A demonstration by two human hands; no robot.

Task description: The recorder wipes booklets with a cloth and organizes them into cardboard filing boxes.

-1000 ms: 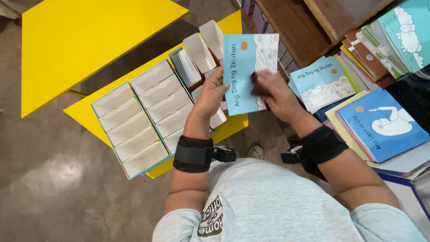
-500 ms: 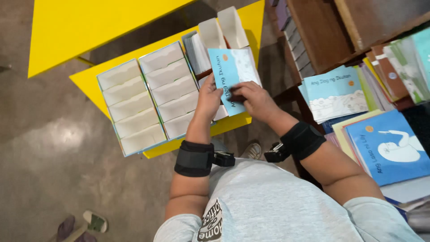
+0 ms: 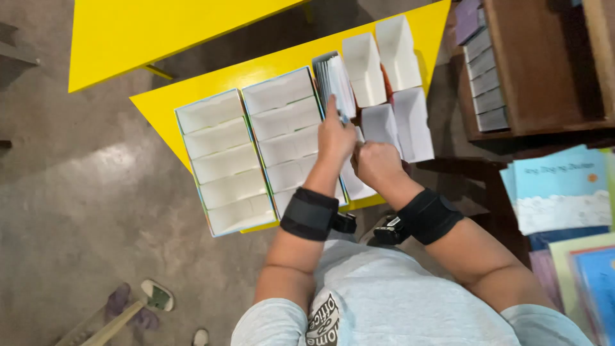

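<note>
Hands filing thin booklets into white paper trays on the yellow desk [image 3: 192, 102]

Head view: left hand [image 3: 334, 136] pinches the upright stack of thin blue-edged booklets [image 3: 334, 82] beside the white divided trays [image 3: 256, 150]; right hand [image 3: 377, 163] clenched, contents hidden. Booklets look light, floppy; best gripped by their edges.

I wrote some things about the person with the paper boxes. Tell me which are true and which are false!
1. The paper boxes sit on a yellow table. True.
2. Both wrists wear red bands. False: the bands are black.
3. The left hand touches the booklets standing in a box. True.
4. The right hand rests on the floor. False: it is over the boxes, beside the left hand.
5. Picture books lie at the right. True.
</note>
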